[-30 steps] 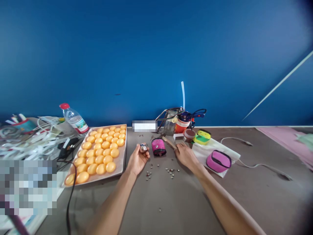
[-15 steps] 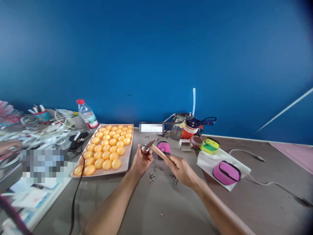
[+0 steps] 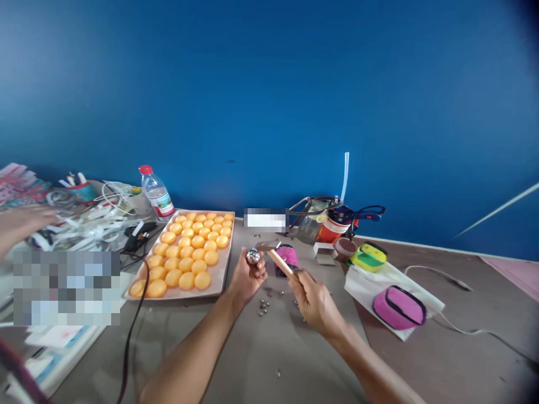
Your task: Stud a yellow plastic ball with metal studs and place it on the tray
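Observation:
My left hand [image 3: 245, 278] is closed around a shiny silver ball [image 3: 253, 256] with a faceted or studded surface, its top showing above the fingers. My right hand [image 3: 314, 297] grips the wooden handle of a small hammer [image 3: 283, 264]. The dark metal hammer head is just right of the ball, close to my left fingertips. Behind the hammer sits a magenta pouch-like item [image 3: 290, 256], partly hidden. Small shiny metal beads [image 3: 263, 307] lie scattered on the grey table below my hands.
A tray [image 3: 225, 269] of yellow-orange domes stands left, a water bottle [image 3: 158, 193] behind it. Another person's hand [image 3: 29, 221] is over white strips. Rightward are a jar [image 3: 310, 224], a red container [image 3: 332, 229], a yellow-green case [image 3: 369, 256] and a magenta case [image 3: 399, 307] on white paper.
The hammer head has shifted from over the silver ball to its right, so the ball shows more fully. The other person's hand has moved farther in. The view has turned slightly left.

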A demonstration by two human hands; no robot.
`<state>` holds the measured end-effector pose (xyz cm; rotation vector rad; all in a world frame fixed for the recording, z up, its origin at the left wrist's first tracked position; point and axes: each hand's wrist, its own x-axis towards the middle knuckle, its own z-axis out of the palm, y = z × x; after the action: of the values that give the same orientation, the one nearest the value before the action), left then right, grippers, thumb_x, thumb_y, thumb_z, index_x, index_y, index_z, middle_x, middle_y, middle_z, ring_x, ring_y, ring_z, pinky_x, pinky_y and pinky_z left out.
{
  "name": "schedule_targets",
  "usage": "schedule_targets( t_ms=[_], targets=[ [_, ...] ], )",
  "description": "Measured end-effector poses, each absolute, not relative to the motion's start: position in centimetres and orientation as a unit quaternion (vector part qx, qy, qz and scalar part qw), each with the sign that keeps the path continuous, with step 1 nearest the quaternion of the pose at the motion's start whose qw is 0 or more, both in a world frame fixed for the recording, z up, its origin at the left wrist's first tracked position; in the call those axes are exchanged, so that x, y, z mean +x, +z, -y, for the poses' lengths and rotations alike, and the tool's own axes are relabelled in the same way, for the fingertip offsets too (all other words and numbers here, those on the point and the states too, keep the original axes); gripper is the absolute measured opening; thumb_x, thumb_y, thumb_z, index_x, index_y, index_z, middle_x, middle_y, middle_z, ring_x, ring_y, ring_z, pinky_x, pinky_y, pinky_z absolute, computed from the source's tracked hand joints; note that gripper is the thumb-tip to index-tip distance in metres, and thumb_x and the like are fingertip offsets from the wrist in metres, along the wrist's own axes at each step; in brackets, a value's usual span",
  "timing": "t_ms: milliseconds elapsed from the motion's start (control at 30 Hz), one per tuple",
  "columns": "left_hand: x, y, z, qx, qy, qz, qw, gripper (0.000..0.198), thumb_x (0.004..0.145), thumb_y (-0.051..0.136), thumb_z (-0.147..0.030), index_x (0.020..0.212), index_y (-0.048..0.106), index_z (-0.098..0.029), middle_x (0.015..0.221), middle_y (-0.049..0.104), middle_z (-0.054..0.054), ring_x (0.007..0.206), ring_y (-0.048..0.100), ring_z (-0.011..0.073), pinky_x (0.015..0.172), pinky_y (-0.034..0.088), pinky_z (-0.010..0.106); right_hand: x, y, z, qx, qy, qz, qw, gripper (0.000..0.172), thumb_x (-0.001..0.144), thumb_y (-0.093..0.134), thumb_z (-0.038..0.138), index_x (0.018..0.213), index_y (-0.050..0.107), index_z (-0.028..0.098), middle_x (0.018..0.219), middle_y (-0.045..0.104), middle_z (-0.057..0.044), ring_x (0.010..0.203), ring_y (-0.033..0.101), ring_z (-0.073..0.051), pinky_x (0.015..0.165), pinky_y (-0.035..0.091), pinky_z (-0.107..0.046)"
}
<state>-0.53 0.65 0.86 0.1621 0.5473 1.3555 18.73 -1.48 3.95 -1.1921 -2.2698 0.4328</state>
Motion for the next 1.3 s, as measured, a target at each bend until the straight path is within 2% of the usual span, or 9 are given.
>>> schedule_targets(
  t_ms=[200, 400, 533, 667, 800, 900, 1067, 1200, 1300],
  targets=[
    [-0.6, 0.7, -0.7, 0.057, 0.632, -0.241, 0.734, 0.042, 0.085, 0.043, -0.050, 0.060, 0.047, -0.015, 0.049, 0.047, -0.001, 0.037, 0.034, 0.0072, 0.043, 0.030, 0.021, 18.5, 3.6, 1.6, -0.426, 0.188, 0.857, 0.222, 0.018, 0.089, 0.034, 0.023, 0.089, 0.052, 0.018, 0.082, 0.063, -0.006, 0.066, 0.060, -0.016, 0.056, 0.037, -0.022],
    [-0.4, 1.0, -0.6, 0.094, 0.621, -0.253, 0.736, 0.043, 0.086, 0.042, -0.047, 0.055, 0.040, -0.017, 0.050, 0.048, 0.000, 0.037, 0.036, 0.0077, 0.043, 0.030, 0.021, 18.7, 4.0, 1.6, -0.451, 0.180, 0.840, 0.240, 0.022, 0.091, 0.032, 0.029, 0.087, 0.050, 0.017, 0.080, 0.063, -0.007, 0.063, 0.059, -0.016, 0.056, 0.036, -0.023],
    [-0.5, 1.2, -0.4, 0.099, 0.622, -0.250, 0.735, 0.035, 0.084, 0.047, -0.041, 0.061, 0.047, -0.016, 0.055, 0.052, 0.001, 0.041, 0.040, 0.0077, 0.047, 0.034, 0.022, 18.7, 4.2, 1.4, -0.440, 0.204, 0.847, 0.218, 0.019, 0.090, 0.033, 0.024, 0.087, 0.051, 0.018, 0.079, 0.063, -0.005, 0.064, 0.059, -0.016, 0.056, 0.035, -0.023],
    [-0.4, 1.3, -0.4, 0.106, 0.639, -0.264, 0.715, 0.030, 0.084, 0.048, -0.038, 0.063, 0.049, -0.015, 0.056, 0.054, 0.002, 0.043, 0.044, 0.0095, 0.049, 0.036, 0.024, 18.7, 4.6, 1.5, -0.451, 0.201, 0.835, 0.243, 0.023, 0.091, 0.032, 0.031, 0.084, 0.050, 0.018, 0.074, 0.061, -0.005, 0.059, 0.056, -0.015, 0.054, 0.034, -0.023],
    [-0.3, 1.4, -0.4, 0.084, 0.651, -0.257, 0.709, 0.014, 0.080, 0.052, -0.029, 0.081, 0.057, -0.016, 0.058, 0.054, -0.001, 0.048, 0.049, 0.0114, 0.052, 0.038, 0.025, 18.5, 4.5, 1.8, -0.461, 0.197, 0.835, 0.227, 0.020, 0.090, 0.033, 0.026, 0.088, 0.051, 0.017, 0.081, 0.062, -0.007, 0.063, 0.057, -0.015, 0.054, 0.032, -0.023],
    [-0.4, 1.6, -0.3, 0.083, 0.657, -0.241, 0.709, 0.015, 0.079, 0.053, -0.027, 0.090, 0.057, -0.017, 0.062, 0.056, -0.001, 0.051, 0.051, 0.0117, 0.055, 0.040, 0.026, 18.5, 4.6, 1.9, -0.459, 0.205, 0.837, 0.217, 0.019, 0.089, 0.034, 0.024, 0.087, 0.052, 0.017, 0.078, 0.062, -0.006, 0.062, 0.057, -0.014, 0.054, 0.031, -0.022],
    [-0.3, 1.7, -0.2, 0.106, 0.663, -0.241, 0.700, 0.019, 0.083, 0.050, -0.034, 0.086, 0.057, -0.018, 0.064, 0.057, 0.002, 0.052, 0.052, 0.0140, 0.055, 0.041, 0.028, 18.7, 4.9, 1.9, -0.460, 0.200, 0.824, 0.265, 0.021, 0.091, 0.034, 0.029, 0.083, 0.050, 0.018, 0.077, 0.062, -0.006, 0.059, 0.055, -0.014, 0.053, 0.032, -0.023],
    [-0.4, 1.5, -0.4, 0.090, 0.668, -0.241, 0.698, 0.011, 0.081, 0.051, -0.024, 0.086, 0.059, -0.017, 0.064, 0.058, 0.001, 0.054, 0.054, 0.0126, 0.056, 0.042, 0.026, 18.5, 4.6, 1.9, -0.464, 0.201, 0.833, 0.226, 0.018, 0.089, 0.035, 0.026, 0.083, 0.050, 0.018, 0.075, 0.062, -0.005, 0.061, 0.056, -0.015, 0.053, 0.031, -0.022],
    [-0.5, 1.5, -0.4, 0.087, 0.672, -0.240, 0.696, 0.010, 0.081, 0.052, -0.023, 0.085, 0.059, -0.017, 0.063, 0.057, 0.001, 0.053, 0.053, 0.0119, 0.055, 0.042, 0.026, 18.5, 4.7, 1.9, -0.453, 0.202, 0.834, 0.242, 0.019, 0.090, 0.035, 0.028, 0.080, 0.050, 0.019, 0.073, 0.060, -0.004, 0.059, 0.055, -0.014, 0.053, 0.031, -0.022]
  ],
)
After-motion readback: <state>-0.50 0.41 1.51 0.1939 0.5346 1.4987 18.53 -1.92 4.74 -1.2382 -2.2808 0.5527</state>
